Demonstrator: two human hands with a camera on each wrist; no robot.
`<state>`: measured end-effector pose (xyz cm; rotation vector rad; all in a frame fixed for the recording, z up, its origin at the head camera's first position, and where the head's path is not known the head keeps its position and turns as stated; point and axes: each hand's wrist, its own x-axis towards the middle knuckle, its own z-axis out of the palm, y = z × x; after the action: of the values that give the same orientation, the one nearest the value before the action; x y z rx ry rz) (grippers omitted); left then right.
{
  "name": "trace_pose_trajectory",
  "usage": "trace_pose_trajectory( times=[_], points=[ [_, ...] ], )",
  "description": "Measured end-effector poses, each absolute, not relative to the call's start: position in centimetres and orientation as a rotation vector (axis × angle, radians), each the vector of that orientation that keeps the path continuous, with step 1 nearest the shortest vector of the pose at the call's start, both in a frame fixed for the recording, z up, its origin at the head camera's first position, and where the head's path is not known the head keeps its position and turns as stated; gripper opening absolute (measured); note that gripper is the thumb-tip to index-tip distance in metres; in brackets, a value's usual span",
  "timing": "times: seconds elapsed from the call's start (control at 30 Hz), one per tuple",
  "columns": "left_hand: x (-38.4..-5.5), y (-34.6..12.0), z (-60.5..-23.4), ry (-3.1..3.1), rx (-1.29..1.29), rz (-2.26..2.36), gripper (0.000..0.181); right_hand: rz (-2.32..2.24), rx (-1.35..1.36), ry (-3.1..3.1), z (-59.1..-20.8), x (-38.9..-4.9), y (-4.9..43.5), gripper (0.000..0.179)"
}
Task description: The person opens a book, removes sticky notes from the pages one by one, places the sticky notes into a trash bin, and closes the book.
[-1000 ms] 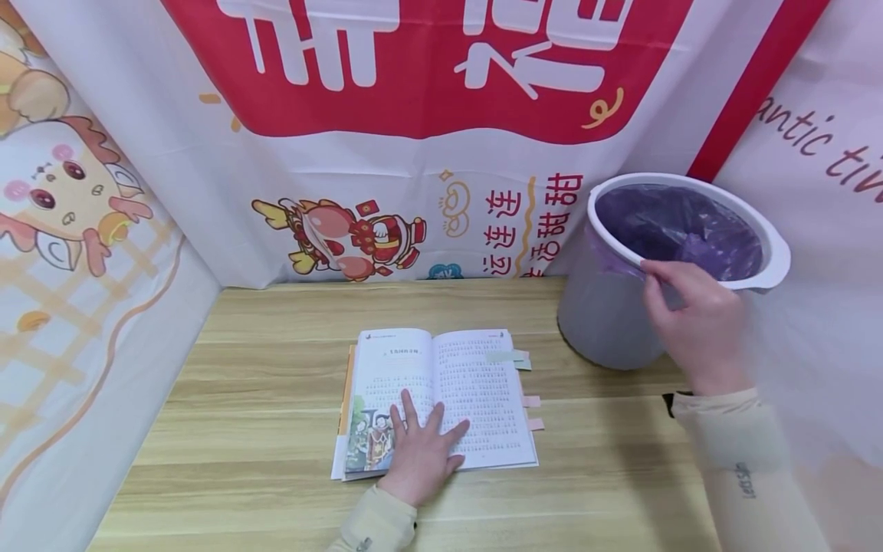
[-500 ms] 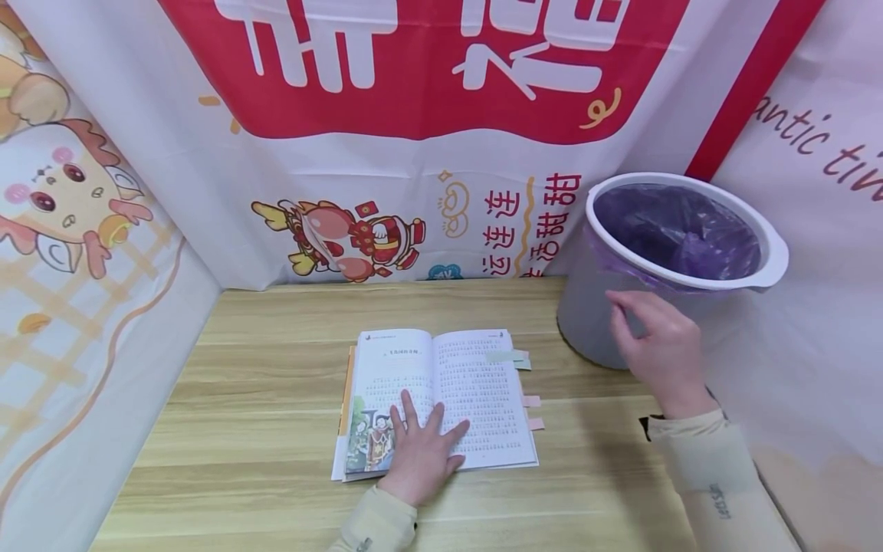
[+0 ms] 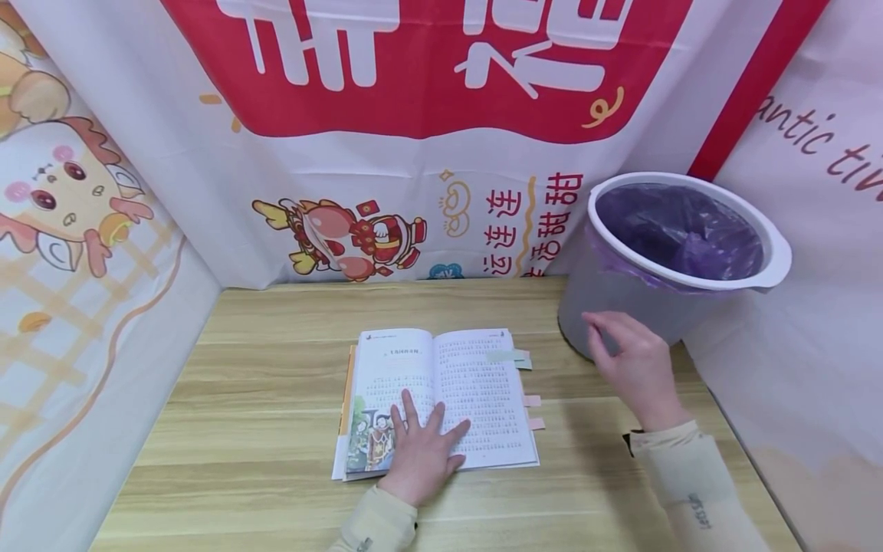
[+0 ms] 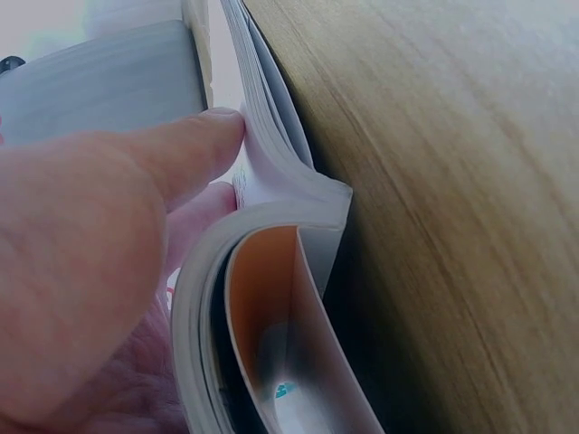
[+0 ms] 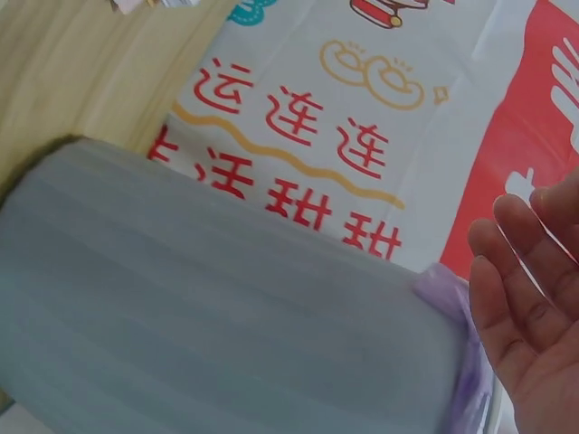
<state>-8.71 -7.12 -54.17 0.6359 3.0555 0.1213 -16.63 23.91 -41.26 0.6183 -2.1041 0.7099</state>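
An open book [image 3: 476,383] lies on the wooden table, with printed text, a coloured picture at its lower left and sticky tabs [image 3: 531,423] along its right edge. My left hand [image 3: 422,454] rests spread over the lower middle of the pages. In the left wrist view, its thumb touches the curved pages [image 4: 262,154]. To the right of the book, my right hand [image 3: 638,372] hovers in front of the grey bin. Its fingers [image 5: 520,280] are loosely bent in the right wrist view, and nothing shows in them.
The grey trash bin [image 3: 607,307] stands at the back right corner, with a white rim and a purple bag [image 3: 717,249] lining it. Printed cloth [image 3: 386,169] hangs behind the table [image 3: 262,368] and along both sides.
My right hand has drawn back from the bin's rim, moving left and down toward the book. The left hand and the book stay where they were.
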Motion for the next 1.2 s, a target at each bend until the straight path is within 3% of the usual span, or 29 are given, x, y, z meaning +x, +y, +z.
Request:
trace_pose_trajectory(
  times=[1.2],
  points=[
    [-8.8, -7.2, -54.5, 3.069, 0.637, 0.109, 0.055, 0.728, 0.626, -2.453, -49.0, -17.1, 21.8, 0.020]
  ],
)
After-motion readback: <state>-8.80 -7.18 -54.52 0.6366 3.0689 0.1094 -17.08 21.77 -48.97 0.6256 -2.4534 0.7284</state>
